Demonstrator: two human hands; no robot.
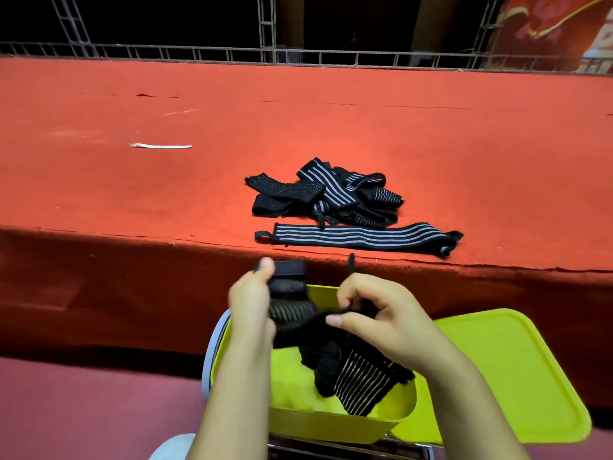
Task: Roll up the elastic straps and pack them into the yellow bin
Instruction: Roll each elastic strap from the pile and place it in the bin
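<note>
Over the yellow bin (pixel 335 418), my left hand (pixel 250 303) grips one end of a black elastic strap (pixel 292 313), partly rolled. My right hand (pixel 378 313) pinches the strap's other end and its thin loop. Inside the bin lie rolled black straps with grey stripes (pixel 361 381). On the red platform (pixel 166 194) beyond, a tangled pile of black, grey-striped straps (pixel 326 194) sits. One strap (pixel 358 237) lies flat and stretched out along the platform's front edge.
The bin's yellow lid (pixel 517 376) lies to the right of the bin. A white strip (pixel 161 146) lies on the platform at the left. A metal truss railing (pixel 298 56) runs along the platform's far edge. A white shoe tip (pixel 172 446) shows at the bottom.
</note>
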